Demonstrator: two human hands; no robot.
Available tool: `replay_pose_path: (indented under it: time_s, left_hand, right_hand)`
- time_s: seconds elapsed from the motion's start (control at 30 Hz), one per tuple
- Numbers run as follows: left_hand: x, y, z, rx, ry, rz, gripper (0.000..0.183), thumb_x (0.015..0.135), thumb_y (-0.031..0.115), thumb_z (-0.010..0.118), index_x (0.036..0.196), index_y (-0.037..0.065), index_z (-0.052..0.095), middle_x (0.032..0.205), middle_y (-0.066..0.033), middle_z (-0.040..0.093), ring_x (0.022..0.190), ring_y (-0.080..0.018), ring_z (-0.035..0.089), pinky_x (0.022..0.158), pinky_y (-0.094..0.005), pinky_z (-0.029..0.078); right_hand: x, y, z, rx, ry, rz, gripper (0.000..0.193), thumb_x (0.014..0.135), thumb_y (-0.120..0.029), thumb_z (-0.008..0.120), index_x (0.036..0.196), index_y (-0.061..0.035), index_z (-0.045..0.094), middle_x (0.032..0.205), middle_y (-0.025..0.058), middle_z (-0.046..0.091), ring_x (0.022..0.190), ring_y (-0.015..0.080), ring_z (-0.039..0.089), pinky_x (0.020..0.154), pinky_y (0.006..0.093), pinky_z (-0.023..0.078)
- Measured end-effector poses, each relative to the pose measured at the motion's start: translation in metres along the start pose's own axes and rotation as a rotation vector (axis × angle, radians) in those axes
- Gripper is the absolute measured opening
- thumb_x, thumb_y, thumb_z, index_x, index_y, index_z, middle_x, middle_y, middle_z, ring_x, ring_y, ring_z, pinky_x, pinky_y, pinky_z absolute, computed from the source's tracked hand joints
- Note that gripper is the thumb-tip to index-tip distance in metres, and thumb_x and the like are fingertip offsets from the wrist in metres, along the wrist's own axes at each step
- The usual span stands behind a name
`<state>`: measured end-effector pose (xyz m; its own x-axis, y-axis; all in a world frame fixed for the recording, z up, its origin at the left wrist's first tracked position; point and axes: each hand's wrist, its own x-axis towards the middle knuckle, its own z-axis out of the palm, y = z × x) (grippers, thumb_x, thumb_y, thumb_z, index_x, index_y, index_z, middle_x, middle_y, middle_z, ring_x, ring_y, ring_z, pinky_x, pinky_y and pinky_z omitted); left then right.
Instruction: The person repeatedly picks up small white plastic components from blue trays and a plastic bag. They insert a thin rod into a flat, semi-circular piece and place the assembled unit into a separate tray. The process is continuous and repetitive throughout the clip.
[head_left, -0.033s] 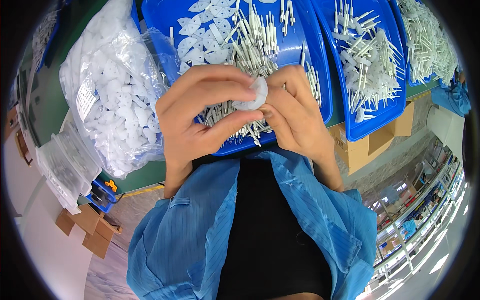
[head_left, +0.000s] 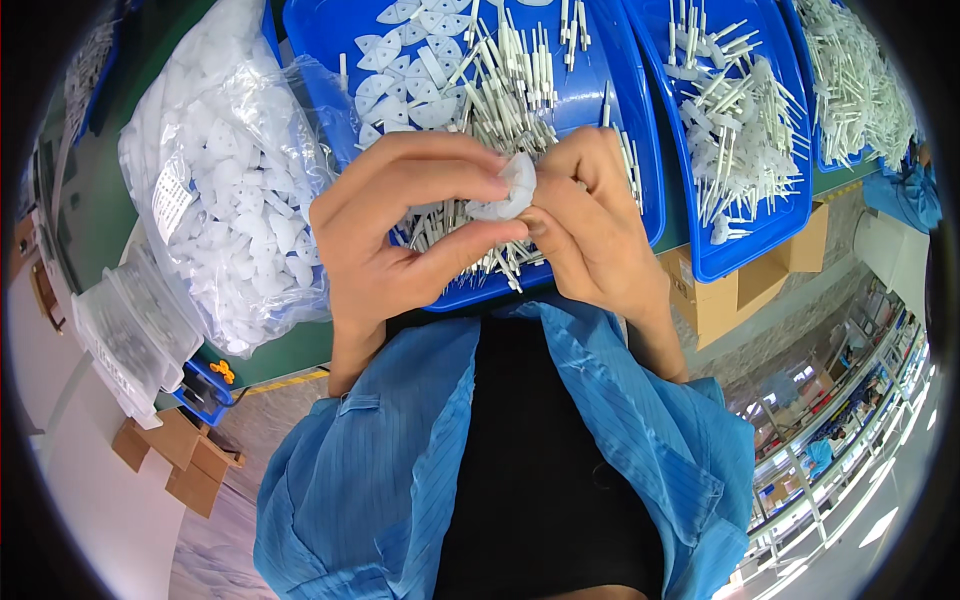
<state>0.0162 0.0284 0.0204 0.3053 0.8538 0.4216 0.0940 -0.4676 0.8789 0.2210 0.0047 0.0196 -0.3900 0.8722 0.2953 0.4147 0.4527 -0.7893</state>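
A translucent white plastic piece with a rounded edge (head_left: 516,190) is pinched between the thumb and fingertips of my left hand (head_left: 400,215), above the middle blue tray (head_left: 652,190). My right hand (head_left: 597,215) is closed, its thumb and curled fingers meeting at the piece's right edge. What the right fingers hold, if anything, is hidden. Under both hands lies a heap of thin white rods with metal ends (head_left: 508,85). Flat white fan-shaped plastic pieces with small holes (head_left: 405,75) fill the tray's upper left.
Left of the tray stands a clear bag of white plastic pieces (head_left: 235,200). Beyond it are clear plastic boxes (head_left: 130,320). Another blue tray (head_left: 705,265) at right holds rods with white pieces, above a cardboard box (head_left: 720,300). A further tray of rods (head_left: 860,85) sits far right.
Hardly anything differs; the fingers of my right hand have shifted very slightly, while the white plastic piece stays in place.
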Motion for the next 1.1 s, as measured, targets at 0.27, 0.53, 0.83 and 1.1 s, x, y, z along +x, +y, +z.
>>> replay_pose_path:
  time_s: [0.27, 0.53, 0.83, 1.1]
  left_hand:
    - [-0.005, 0.000, 0.006, 0.265, 0.045, 0.288, 0.024, 0.065, 0.001, 0.088, 0.082, -0.004, 0.072, 0.092, -0.0193, 0.073, 0.082, -0.0271, 0.075, 0.070, -0.0316, 0.065]
    - [-0.010, -0.001, 0.014, -0.238, 0.167, -0.064, 0.027, 0.076, -0.004, 0.081, 0.100, -0.007, 0.070, 0.101, -0.0176, 0.071, 0.090, -0.0270, 0.074, 0.076, -0.0312, 0.064]
    - [-0.012, -0.013, 0.012, -0.518, 0.281, -0.380, 0.022, 0.091, -0.005, 0.067, 0.112, -0.009, 0.064, 0.106, -0.0206, 0.069, 0.099, -0.0283, 0.072, 0.083, -0.0314, 0.061]
    - [-0.006, -0.009, 0.016, -0.515, 0.367, -0.483, 0.021, 0.097, 0.004, 0.064, 0.115, -0.007, 0.063, 0.102, -0.0207, 0.072, 0.095, -0.0259, 0.073, 0.082, -0.0302, 0.059]
  right_hand:
    - [0.010, -0.031, -0.001, 0.322, 0.028, 0.417, 0.010, 0.089, -0.009, 0.064, 0.089, 0.0001, 0.068, 0.068, 0.0095, 0.059, 0.056, 0.0184, 0.049, 0.052, 0.0307, 0.038]
    - [0.007, 0.003, -0.032, -0.345, -0.022, 0.358, 0.010, 0.089, -0.004, 0.062, 0.092, 0.0008, 0.070, 0.090, 0.0095, 0.067, 0.081, 0.0263, 0.065, 0.067, 0.0339, 0.052]
    - [0.014, 0.037, -0.062, -0.759, -0.218, -0.248, 0.026, 0.074, -0.006, 0.064, 0.100, -0.0036, 0.067, 0.116, 0.0095, 0.064, 0.111, 0.0277, 0.060, 0.091, 0.0382, 0.052]
    - [0.004, 0.000, -0.003, -0.155, 0.056, 0.148, 0.018, 0.092, -0.008, 0.067, 0.107, -0.0033, 0.057, 0.063, 0.0083, 0.059, 0.042, 0.0243, 0.058, 0.039, 0.0360, 0.044]
